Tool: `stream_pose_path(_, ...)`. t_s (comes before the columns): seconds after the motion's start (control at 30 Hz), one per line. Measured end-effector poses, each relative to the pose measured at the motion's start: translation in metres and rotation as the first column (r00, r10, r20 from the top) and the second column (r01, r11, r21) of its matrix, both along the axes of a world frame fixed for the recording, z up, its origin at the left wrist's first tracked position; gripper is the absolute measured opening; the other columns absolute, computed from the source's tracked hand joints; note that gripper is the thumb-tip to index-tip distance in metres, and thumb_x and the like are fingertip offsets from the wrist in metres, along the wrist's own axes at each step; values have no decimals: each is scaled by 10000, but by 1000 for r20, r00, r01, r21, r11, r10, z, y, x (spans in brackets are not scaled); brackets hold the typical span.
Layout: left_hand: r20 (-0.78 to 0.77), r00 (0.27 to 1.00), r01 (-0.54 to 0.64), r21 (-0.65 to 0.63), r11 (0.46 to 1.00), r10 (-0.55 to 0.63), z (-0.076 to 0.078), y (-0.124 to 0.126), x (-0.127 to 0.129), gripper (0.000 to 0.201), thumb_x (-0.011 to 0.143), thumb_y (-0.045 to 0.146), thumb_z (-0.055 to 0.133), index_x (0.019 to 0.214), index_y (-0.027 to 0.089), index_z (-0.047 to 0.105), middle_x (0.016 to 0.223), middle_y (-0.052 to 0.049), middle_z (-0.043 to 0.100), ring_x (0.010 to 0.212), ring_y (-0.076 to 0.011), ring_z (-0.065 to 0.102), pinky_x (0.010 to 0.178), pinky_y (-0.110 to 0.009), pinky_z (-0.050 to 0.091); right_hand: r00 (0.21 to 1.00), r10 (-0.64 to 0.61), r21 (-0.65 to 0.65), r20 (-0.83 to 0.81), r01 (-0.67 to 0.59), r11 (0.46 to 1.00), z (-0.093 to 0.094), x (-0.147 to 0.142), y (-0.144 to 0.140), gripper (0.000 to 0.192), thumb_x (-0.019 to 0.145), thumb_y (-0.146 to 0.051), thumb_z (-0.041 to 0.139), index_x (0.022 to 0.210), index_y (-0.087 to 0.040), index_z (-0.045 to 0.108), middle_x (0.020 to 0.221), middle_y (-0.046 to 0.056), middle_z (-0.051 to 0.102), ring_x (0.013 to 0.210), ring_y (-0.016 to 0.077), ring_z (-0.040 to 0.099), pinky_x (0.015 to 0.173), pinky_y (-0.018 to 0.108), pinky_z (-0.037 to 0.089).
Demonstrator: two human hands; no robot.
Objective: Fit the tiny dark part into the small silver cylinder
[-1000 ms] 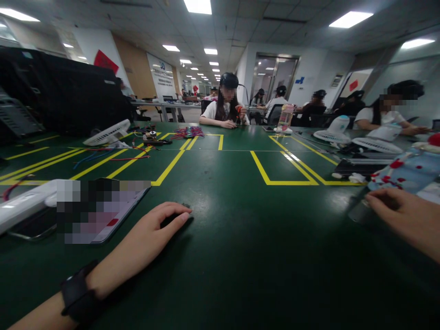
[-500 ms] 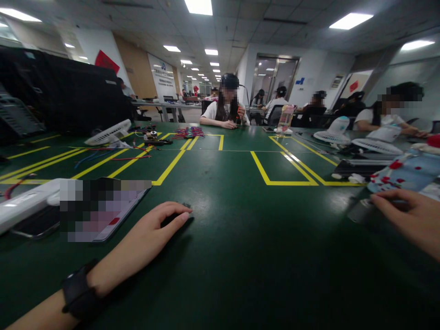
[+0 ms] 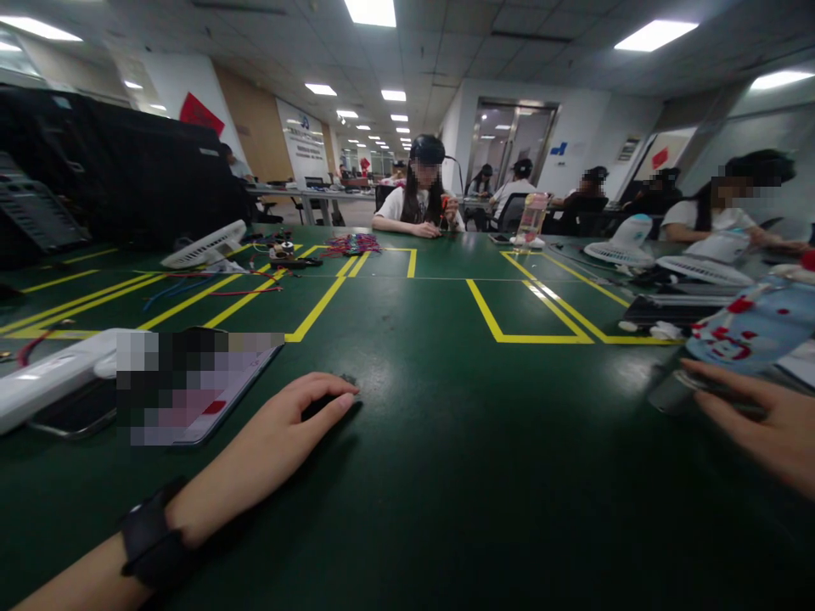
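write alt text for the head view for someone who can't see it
A person's left hand rests palm down on a green table, covering a small dark object, while the right hand touches a light blue, red-spotted bottle lying at the right edge. A phone lies left of the left hand; other people sit working at the table's far side.

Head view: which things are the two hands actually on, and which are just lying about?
In hand:
left hand over a small dark object
right hand at a metal cylinder

Lying about:
phone
white power strip
fan
loose wires
patterned bottle
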State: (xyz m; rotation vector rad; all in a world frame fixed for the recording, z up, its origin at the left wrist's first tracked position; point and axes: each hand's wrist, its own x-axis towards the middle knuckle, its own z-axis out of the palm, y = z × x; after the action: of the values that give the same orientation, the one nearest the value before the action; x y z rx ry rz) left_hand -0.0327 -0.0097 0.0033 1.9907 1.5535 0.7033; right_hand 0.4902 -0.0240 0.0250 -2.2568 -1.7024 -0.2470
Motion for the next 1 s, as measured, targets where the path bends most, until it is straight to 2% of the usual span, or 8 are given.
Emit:
stream_pose_path(0.1, -13, 1000, 10, 19, 1000, -10, 1, -2, 2, 301, 886, 492, 495, 1070, 315, 655, 1186, -12, 634, 1114, -251, 567, 991, -401, 423, 998, 48, -64, 50, -45, 997, -8, -8, 0, 643, 815, -591, 483, 1295, -165, 524, 909, 115, 669, 756, 217, 647, 673, 329, 503)
stream_pose_path(0.2, -31, 999, 12, 29, 1000, -11, 2, -2, 5, 314, 887, 494, 490, 1073, 301, 653, 1187, -28, 630, 1116, -257, 564, 988, -411, 427, 965, 231, 148, 128, -249, 957, -12, -39, 2, 530, 847, -479, 503, 1285, -181, 513, 1194, 99, 585, 1017, 227, 596, 910, 349, 473)
stream_pose_path(0.3, -70, 998, 9, 61, 998, -4, 4, 0, 10, 322, 873, 495, 506, 1064, 285, 658, 1179, -42, 638, 1107, -275, 566, 980, -427, 432, 836, 543, 250, 77, -544, 801, -12, -98, 1, 485, 857, -374, 531, 1320, -249, 460, 1285, 38, 529, 1148, 184, 529, 1019, 337, 427)
stream_pose_path(0.4, -87, 996, 25, 139, 990, -13, 9, -1, 22, 293, 868, 465, 521, 1039, 279, 668, 1149, -39, 652, 1067, -274, 582, 953, -411, 448, 594, 801, 222, -74, -773, 594, -10, -170, -3, 494, 872, -285, 514, 1355, -280, 411, 1308, 24, 503, 1179, 144, 503, 1020, 305, 441)
stream_pose_path(0.57, -3, 994, 104, 246, 964, -106, 24, -10, 52, 211, 899, 368, 508, 1001, 276, 667, 1083, -12, 669, 1016, -228, 594, 913, -349, 465, 358, 895, 221, -265, -881, 418, -17, -237, -5, 492, 892, -217, 460, 1376, -277, 395, 1317, 32, 484, 1188, 124, 487, 1010, 283, 456)
stream_pose_path(0.67, 48, 979, 181, 251, 951, -199, 31, -14, 72, 182, 906, 331, 522, 1007, 288, 668, 1058, 8, 672, 993, -202, 600, 895, -322, 469, 338, 890, 238, -307, -878, 416, -27, -239, -2, 566, 883, -209, 472, 1417, -301, 306, 1355, 30, 454, 1235, 139, 452, 1047, 346, 430)
stream_pose_path(0.8, 99, 949, 268, 252, 930, -300, 35, -13, 88, 174, 906, 260, 541, 985, 299, 691, 1010, 19, 678, 939, -176, 616, 863, -293, 474, 386, 837, 234, -388, -837, 495, -34, -235, -2, 754, 859, -243, 510, 1474, -264, 74, 1397, 96, 410, 1232, 183, 472, 1024, 425, 441)
stream_pose_path(1.0, 126, 978, 135, 231, 964, -168, 31, -8, 77, 149, 885, 343, 575, 896, 279, 709, 979, 8, 667, 925, -191, 613, 850, -318, 470, 440, 818, 198, -370, -823, 532, -27, -227, -4, 620, 844, -273, 543, 1395, -265, 258, 1298, 66, 503, 1162, 163, 522, 993, 368, 467)
